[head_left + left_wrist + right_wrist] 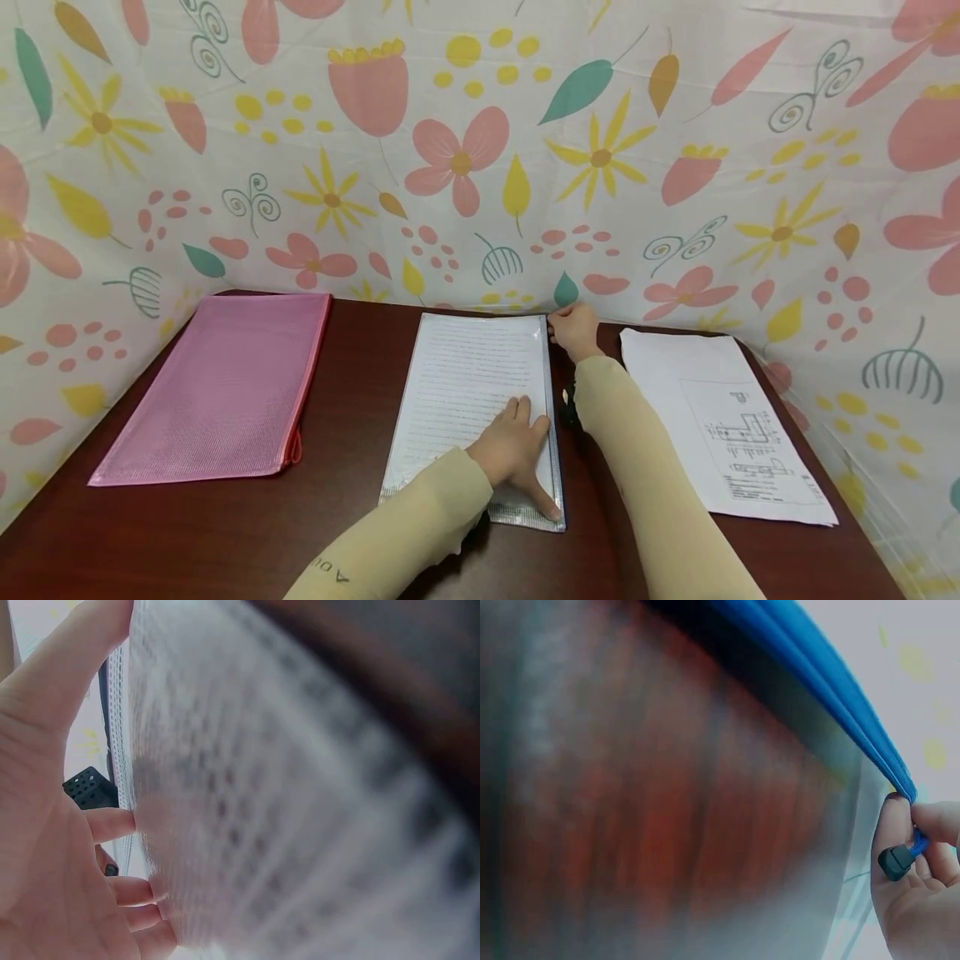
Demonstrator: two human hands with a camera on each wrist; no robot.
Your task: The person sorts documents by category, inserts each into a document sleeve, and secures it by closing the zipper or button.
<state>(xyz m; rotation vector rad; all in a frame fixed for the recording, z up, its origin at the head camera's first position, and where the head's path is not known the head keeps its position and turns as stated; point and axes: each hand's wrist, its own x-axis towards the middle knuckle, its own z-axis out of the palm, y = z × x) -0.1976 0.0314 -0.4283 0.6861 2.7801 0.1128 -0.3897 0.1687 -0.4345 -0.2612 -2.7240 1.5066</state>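
A clear mesh zipper pouch (465, 375) with a lined sheet inside lies upright in the middle of the dark table. My left hand (513, 446) rests on its near right part, fingers and thumb spread. The mesh surface (247, 787) is close and blurred in the left wrist view, fingertips touching it. At the far right corner, my right hand (576, 332) pinches the end of the pouch's blue zipper edge (817, 682) between thumb and finger. A blue cord with a black tip (895, 862) sticks out by these fingers.
A pink mesh zipper pouch (225, 387) with a red edge lies on the left of the brown table (337, 517). White papers (735, 433), the top one printed with a drawing, lie at the right. A flower-patterned cloth (465, 167) hangs along the back and sides.
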